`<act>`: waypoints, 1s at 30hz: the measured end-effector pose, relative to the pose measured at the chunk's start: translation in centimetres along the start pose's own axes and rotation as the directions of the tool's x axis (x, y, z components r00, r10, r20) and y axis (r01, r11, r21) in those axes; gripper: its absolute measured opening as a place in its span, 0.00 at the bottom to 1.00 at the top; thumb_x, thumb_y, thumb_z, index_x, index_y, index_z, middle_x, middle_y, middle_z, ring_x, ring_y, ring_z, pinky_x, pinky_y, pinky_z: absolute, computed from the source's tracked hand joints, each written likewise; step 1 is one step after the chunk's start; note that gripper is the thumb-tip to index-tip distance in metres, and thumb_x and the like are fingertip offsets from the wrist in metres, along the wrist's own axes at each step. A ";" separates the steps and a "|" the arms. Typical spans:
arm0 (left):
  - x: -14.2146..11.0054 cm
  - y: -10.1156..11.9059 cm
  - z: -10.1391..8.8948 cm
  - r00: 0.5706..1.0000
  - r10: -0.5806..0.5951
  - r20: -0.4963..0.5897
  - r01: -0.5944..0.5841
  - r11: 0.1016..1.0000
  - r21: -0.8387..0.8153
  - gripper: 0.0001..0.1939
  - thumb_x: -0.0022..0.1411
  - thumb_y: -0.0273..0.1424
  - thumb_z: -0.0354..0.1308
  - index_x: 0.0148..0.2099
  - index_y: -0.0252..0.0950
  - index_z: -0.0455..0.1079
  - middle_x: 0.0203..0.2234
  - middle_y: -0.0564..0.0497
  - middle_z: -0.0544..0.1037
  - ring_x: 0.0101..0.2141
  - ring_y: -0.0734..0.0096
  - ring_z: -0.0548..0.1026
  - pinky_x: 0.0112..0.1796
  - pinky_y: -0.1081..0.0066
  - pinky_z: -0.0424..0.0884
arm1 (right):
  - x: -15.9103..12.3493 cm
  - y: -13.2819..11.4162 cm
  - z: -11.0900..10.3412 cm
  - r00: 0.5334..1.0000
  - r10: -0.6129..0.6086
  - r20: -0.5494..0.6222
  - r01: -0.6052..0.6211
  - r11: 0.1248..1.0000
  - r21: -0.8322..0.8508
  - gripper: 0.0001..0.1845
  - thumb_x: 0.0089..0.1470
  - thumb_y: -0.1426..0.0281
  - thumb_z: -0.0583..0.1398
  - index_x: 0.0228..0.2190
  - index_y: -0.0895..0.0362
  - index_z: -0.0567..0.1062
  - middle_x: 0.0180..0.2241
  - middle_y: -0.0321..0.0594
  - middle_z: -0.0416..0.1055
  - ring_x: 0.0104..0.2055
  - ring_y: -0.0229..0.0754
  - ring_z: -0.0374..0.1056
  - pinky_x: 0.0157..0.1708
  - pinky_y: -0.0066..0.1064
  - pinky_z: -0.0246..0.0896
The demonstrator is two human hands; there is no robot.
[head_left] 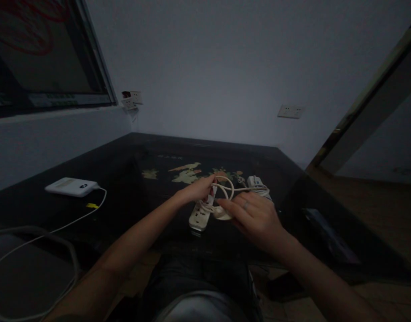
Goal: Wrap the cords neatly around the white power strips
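A cream power strip [199, 217] lies on the dark table [125, 179] in front of me. Its pale cord [225, 184] loops up above it. My left hand [198, 191] is closed, pinching the cord near the loop's left side. My right hand [255, 217] lies just right of the strip, fingers curled around the cord, with a ring on one finger. A white plug or adapter [255, 181] sits behind my right hand, with cord coiled beside it.
A white power bank [71, 186] with a white cable [74, 219] lies at the table's left. Wall sockets [291, 111] are on the far wall, and more sockets [132, 99] sit in the corner. A window [41, 53] is at upper left. Floor shows at right.
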State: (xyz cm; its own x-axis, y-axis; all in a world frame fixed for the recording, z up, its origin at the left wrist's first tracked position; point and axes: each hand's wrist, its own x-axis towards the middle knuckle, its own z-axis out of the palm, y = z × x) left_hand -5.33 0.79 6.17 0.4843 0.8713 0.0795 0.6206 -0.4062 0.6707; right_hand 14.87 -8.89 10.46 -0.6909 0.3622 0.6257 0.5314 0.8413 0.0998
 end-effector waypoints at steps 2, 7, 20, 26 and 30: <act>0.1 -0.1 -0.3 0.999 -0.029 0.016 0.030 0.998 -0.055 0.10 0.57 0.23 0.46 0.40 0.34 0.64 0.25 0.53 0.74 0.21 0.74 0.69 0.24 0.76 0.63 | 0.2 -0.1 2.2 0.986 0.079 0.147 -0.076 0.997 -0.027 0.17 0.56 0.75 0.56 0.47 0.52 0.74 0.33 0.45 0.76 0.36 0.47 0.70 0.35 0.37 0.66; 0.0 -1.3 -0.8 0.999 -0.014 0.048 0.023 0.982 -0.187 0.10 0.53 0.31 0.57 0.38 0.32 0.68 0.24 0.53 0.74 0.26 0.72 0.72 0.27 0.75 0.64 | -0.5 1.1 5.1 0.930 0.230 0.285 -0.263 0.961 0.083 0.28 0.54 0.74 0.59 0.57 0.55 0.64 0.40 0.47 0.73 0.42 0.50 0.69 0.41 0.41 0.67; -2.2 3.5 -0.1 0.906 0.284 -0.315 -0.309 0.950 -0.032 0.12 0.60 0.25 0.51 0.46 0.35 0.67 0.38 0.49 0.76 0.38 0.69 0.75 0.40 0.68 0.70 | -1.8 3.6 7.3 0.815 0.573 0.081 -0.564 0.755 0.335 0.40 0.48 0.77 0.61 0.60 0.51 0.55 0.31 0.37 0.69 0.31 0.44 0.68 0.33 0.37 0.65; -3.6 4.5 1.3 0.858 0.412 -0.306 -0.358 0.908 0.219 0.11 0.64 0.25 0.48 0.45 0.35 0.68 0.38 0.47 0.77 0.39 0.66 0.76 0.42 0.64 0.71 | -1.5 5.4 8.8 0.816 0.578 0.007 -0.536 0.753 0.383 0.21 0.48 0.76 0.61 0.46 0.53 0.72 0.41 0.42 0.66 0.44 0.46 0.66 0.43 0.38 0.63; -3.7 3.8 2.1 0.816 0.467 -0.341 -0.413 0.883 0.223 0.14 0.63 0.22 0.47 0.47 0.36 0.68 0.49 0.45 0.72 0.51 0.63 0.70 0.49 0.60 0.68 | -1.5 5.8 9.7 0.767 0.641 0.020 -0.595 0.699 0.397 0.11 0.46 0.78 0.59 0.34 0.55 0.75 0.33 0.38 0.64 0.37 0.43 0.64 0.37 0.35 0.63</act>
State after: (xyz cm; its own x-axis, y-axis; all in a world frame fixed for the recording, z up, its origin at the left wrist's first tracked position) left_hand -3.52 -4.56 6.89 0.4745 0.6149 0.6299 0.4856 -0.7797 0.3952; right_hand 14.29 -0.66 2.63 -0.1986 0.8252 0.5287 0.5881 0.5319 -0.6092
